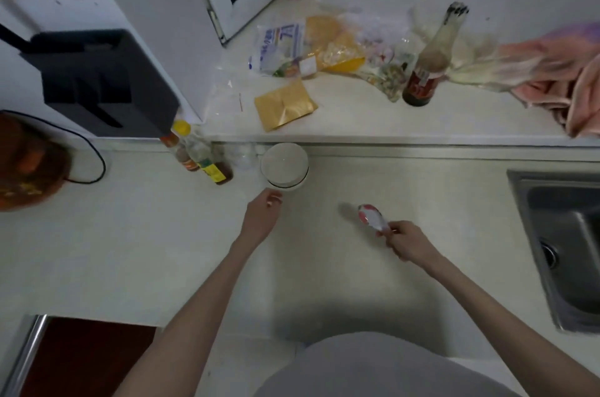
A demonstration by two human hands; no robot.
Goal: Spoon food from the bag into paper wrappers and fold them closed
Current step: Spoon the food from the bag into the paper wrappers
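Right hand (407, 242) is pinching a red-and-white spoon (373, 218) right of the white bowl (284, 166); left hand (263, 213), fingers relaxed, is hovering just below it.

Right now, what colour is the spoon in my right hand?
White with red markings; the spoon, held by your right hand, shows best in the head view.

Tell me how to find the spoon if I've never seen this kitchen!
Start at the metal sink on the right, then look left along the pale counter. The person's right hand pinches the spoon by its handle, just above the counter. It is white with red around the bowl, and nothing else here is spoon-shaped; the white bowl by the left hand is round.
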